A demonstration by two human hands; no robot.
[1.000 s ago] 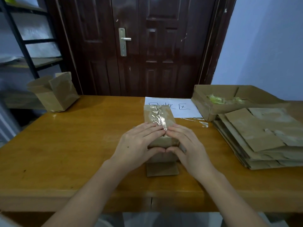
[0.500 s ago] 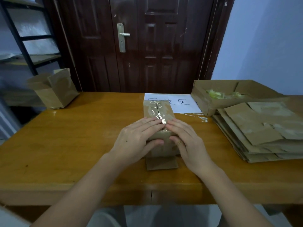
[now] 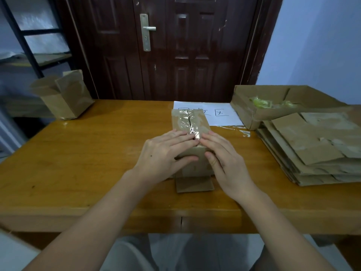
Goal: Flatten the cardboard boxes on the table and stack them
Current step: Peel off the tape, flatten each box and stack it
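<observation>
A small brown cardboard box (image 3: 190, 122) stands at the middle of the wooden table (image 3: 78, 163), its top seam sealed with shiny clear tape. One bottom flap (image 3: 194, 184) lies flat on the table toward me. My left hand (image 3: 166, 155) and my right hand (image 3: 224, 159) lie on the near end of the box top, fingertips meeting at the tape, thumbs pressed against the near face. At the right lies a stack of flattened boxes (image 3: 316, 149).
An open shallow carton (image 3: 259, 112) holding crumpled yellowish tape stands at the back right, behind the stack. A white sheet of paper (image 3: 220, 114) with writing lies behind the box. An open box (image 3: 64, 96) stands at the far left corner. A dark door is behind the table.
My thumbs have drawn slightly apart on the near face of the box. Both hands stay on its top, and the camera has tilted a little.
</observation>
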